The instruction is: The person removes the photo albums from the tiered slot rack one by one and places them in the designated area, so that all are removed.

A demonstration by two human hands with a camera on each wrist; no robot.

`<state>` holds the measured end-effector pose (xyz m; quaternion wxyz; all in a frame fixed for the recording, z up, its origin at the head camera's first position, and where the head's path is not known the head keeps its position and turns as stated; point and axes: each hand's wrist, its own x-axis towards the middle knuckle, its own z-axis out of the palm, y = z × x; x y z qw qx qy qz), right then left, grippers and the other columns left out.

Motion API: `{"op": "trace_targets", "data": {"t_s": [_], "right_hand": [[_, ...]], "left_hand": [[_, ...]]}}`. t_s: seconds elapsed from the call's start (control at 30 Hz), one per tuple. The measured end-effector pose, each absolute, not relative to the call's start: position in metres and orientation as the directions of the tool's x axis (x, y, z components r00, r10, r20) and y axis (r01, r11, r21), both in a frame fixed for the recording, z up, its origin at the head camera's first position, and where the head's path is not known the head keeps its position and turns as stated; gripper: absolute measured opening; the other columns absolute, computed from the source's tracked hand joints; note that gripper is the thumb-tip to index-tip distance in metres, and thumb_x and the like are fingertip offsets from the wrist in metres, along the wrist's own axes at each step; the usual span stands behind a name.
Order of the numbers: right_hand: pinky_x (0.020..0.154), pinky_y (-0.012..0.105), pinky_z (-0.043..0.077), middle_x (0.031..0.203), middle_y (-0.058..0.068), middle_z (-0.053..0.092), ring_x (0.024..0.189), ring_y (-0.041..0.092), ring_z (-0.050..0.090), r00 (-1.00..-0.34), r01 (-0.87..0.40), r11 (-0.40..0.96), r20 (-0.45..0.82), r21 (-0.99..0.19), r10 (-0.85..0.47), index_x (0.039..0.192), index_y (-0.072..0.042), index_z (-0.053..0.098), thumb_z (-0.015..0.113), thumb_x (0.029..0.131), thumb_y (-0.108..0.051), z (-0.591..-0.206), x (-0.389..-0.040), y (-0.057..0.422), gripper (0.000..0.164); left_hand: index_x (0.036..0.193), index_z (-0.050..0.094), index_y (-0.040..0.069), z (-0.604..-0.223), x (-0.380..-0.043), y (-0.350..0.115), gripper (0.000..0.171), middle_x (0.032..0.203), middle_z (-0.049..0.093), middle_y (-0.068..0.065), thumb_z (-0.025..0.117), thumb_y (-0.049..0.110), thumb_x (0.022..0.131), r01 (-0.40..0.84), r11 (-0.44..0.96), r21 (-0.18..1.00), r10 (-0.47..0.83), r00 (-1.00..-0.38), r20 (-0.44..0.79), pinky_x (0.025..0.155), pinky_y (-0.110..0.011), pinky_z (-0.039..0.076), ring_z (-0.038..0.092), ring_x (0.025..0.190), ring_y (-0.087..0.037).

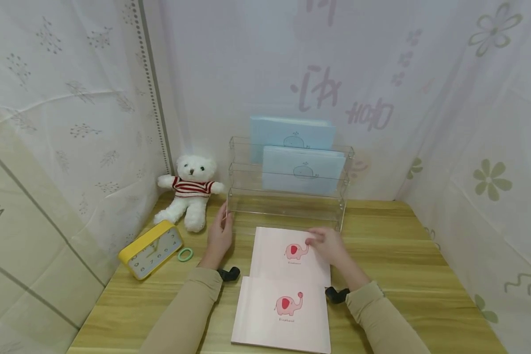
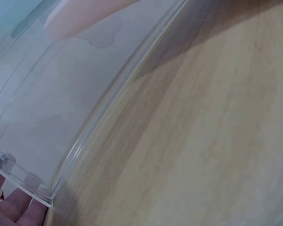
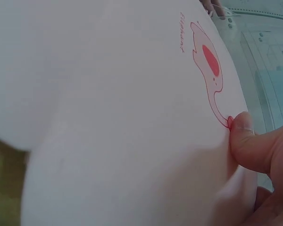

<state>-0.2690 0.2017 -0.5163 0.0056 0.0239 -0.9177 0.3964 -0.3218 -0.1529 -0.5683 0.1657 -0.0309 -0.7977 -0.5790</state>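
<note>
My right hand [image 1: 329,244] pinches the upper pink elephant notebook [image 1: 270,255] near its top right corner. In the right wrist view the thumb [image 3: 252,146] lies on its cover by the elephant's trunk, with fingers under the edge. A second pink elephant notebook [image 1: 261,327] lies nearer, meeting the upper one's lower edge. My left hand [image 1: 220,236] holds the lower left side of a clear three-tier display rack [image 1: 287,206]. Its fingers [image 2: 19,205] show at the outer side in the left wrist view. Two blue whale notebooks [image 1: 292,125] [image 1: 303,169] stand in the rack's upper two tiers.
Left of the rack sits a white teddy bear [image 1: 194,189] in a striped shirt. A yellow alarm clock [image 1: 152,250] and a small green ring [image 1: 185,254] lie before it on the wooden table [image 1: 394,275]. Patterned curtains [image 1: 478,123] enclose the table's sides and back.
</note>
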Motion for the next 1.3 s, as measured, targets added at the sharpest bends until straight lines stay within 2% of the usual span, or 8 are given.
{"op": "trace_targets", "data": {"t_s": [0.23, 0.53, 0.7, 0.97, 1.17, 1.3], "right_hand": [[0.113, 0.064, 0.055, 0.143, 0.021, 0.074, 0.139, 0.048, 0.065, -0.998, -0.059, 0.689, 0.041, -0.722, -0.042, 0.133, -0.013, 0.082, 0.083, 0.1, -0.018, -0.519, -0.271, 0.198, 0.033], [0.111, 0.063, 0.056, 0.14, 0.018, 0.077, 0.139, 0.047, 0.066, -0.997, -0.074, 0.673, 0.043, -0.736, -0.063, 0.131, -0.015, 0.083, 0.084, 0.099, -0.016, -0.527, -0.268, 0.194, 0.031], [0.114, 0.064, 0.054, 0.14, 0.018, 0.077, 0.14, 0.046, 0.065, -0.997, -0.077, 0.674, 0.056, -0.735, -0.052, 0.129, -0.015, 0.083, 0.085, 0.098, -0.017, -0.531, -0.266, 0.196, 0.031], [0.115, 0.066, 0.053, 0.141, 0.018, 0.076, 0.141, 0.047, 0.064, -0.998, -0.065, 0.666, 0.057, -0.743, -0.034, 0.128, -0.018, 0.085, 0.085, 0.098, -0.019, -0.54, -0.264, 0.198, 0.029], [0.109, 0.06, 0.058, 0.142, 0.016, 0.076, 0.14, 0.044, 0.066, -0.997, -0.077, 0.669, 0.073, -0.74, -0.034, 0.13, -0.021, 0.084, 0.086, 0.098, -0.02, -0.548, -0.266, 0.197, 0.032], [0.111, 0.06, 0.058, 0.142, 0.015, 0.076, 0.14, 0.043, 0.066, -0.995, -0.096, 0.653, 0.091, -0.751, -0.041, 0.131, -0.02, 0.083, 0.086, 0.098, -0.018, -0.553, -0.266, 0.198, 0.034]], "left_hand": [[0.17, 0.045, 0.024, -0.567, -0.322, -0.155, 0.053, 0.159, 0.059, -0.028, 0.053, 0.023, 0.118, 0.253, 0.327, 0.911, -0.151, -0.937, 0.315, 0.112, -0.067, 0.054, 0.068, 0.134, -0.051], [0.171, 0.042, 0.026, -0.57, -0.322, -0.154, 0.054, 0.162, 0.057, -0.028, 0.052, 0.028, 0.119, 0.228, 0.349, 0.909, -0.138, -0.947, 0.291, 0.11, -0.067, 0.056, 0.068, 0.135, -0.05], [0.171, 0.041, 0.023, -0.57, -0.323, -0.152, 0.054, 0.162, 0.056, -0.029, 0.051, 0.029, 0.119, 0.23, 0.349, 0.909, -0.136, -0.947, 0.292, 0.112, -0.067, 0.055, 0.068, 0.135, -0.05], [0.172, 0.041, 0.021, -0.569, -0.321, -0.151, 0.054, 0.16, 0.057, -0.03, 0.052, 0.022, 0.118, 0.244, 0.325, 0.914, -0.131, -0.945, 0.299, 0.112, -0.067, 0.054, 0.067, 0.136, -0.051], [0.171, 0.042, 0.023, -0.568, -0.321, -0.151, 0.054, 0.16, 0.058, -0.028, 0.053, 0.024, 0.118, 0.24, 0.331, 0.913, -0.142, -0.943, 0.3, 0.113, -0.067, 0.054, 0.068, 0.136, -0.049], [0.171, 0.043, 0.024, -0.568, -0.321, -0.152, 0.054, 0.16, 0.058, -0.028, 0.053, 0.025, 0.118, 0.243, 0.335, 0.91, -0.142, -0.942, 0.304, 0.114, -0.067, 0.054, 0.067, 0.136, -0.049]]}}
